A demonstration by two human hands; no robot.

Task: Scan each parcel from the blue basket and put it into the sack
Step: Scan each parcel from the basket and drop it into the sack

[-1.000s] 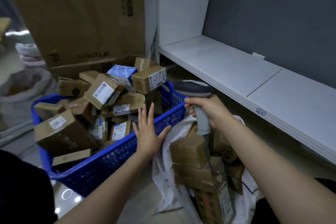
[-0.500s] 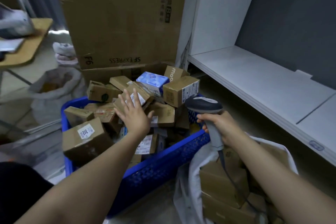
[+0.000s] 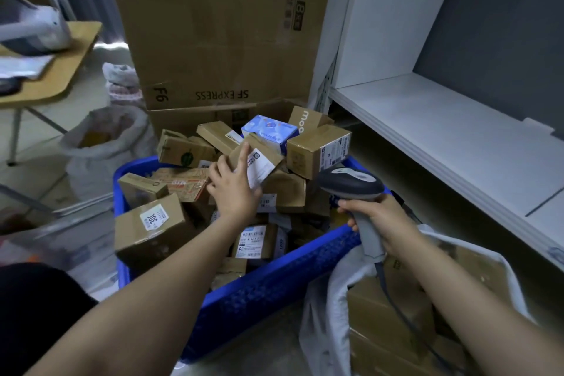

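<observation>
Remote desk, my view: the one blue basket stands heaped, and I judge that much of the job remains. I count about fifteen parcels showing in it, one blue-printed box and the rest brown, with more buried beneath. The single white sack, touching the basket's near right corner, holds at least three brown boxes, so some work is banked. The labelled parcel atop the heap lies under my left hand, fingers spread on it, not closed round it. My right hand is wrapped round the grip of the lone scanner, above the sack's mouth.
</observation>
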